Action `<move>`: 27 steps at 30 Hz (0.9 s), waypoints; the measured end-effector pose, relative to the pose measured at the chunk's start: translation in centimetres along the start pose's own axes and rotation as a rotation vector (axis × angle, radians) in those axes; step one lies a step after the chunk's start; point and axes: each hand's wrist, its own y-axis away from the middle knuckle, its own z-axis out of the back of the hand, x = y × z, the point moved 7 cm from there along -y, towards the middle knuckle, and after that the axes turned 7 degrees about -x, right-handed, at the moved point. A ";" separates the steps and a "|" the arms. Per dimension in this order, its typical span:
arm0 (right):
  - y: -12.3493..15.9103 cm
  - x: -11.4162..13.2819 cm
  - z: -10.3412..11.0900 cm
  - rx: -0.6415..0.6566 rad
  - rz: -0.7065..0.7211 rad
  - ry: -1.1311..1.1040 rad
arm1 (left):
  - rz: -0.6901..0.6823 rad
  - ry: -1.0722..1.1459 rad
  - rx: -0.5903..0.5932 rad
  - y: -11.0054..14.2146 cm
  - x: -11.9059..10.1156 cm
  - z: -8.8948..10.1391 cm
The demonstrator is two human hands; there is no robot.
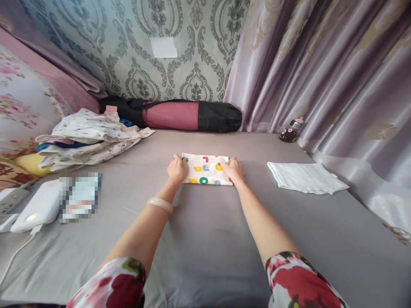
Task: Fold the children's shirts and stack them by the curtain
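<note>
A white cloth (210, 174) with colourful letter prints lies folded into a rectangle, in the middle of the grey sheet (221, 239). My left hand (177, 168), with a pale bangle on the wrist, pinches its left edge. At the opposite edge, my right hand (234, 169) has its fingers closed on the cloth's right side. The cloth is stretched flat between both hands, low over the sheet or resting on it. My fingertips are partly hidden by the hands.
A folded white cloth (305, 177) lies to the right, and a dark bottle (290, 130) stands near the curtain (266, 64). Crumpled clothes (93, 137) are piled at left. Nearer are a white power bank (41, 205) with a cable and a blurred flat object (81, 196). A rolled mat (173, 114) lies along the wall.
</note>
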 end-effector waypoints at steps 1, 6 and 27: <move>0.1 -0.1 0.1 0.023 -0.004 -0.014 | -0.003 0.009 -0.015 0.2 -0.1 0.4; 1.8 3.0 2.0 -0.173 0.216 0.070 | -0.253 -0.075 -0.130 1.9 -2.9 1.6; 5.4 8.4 -3.8 0.039 0.661 0.099 | -0.570 -0.114 0.070 3.4 -5.6 -3.3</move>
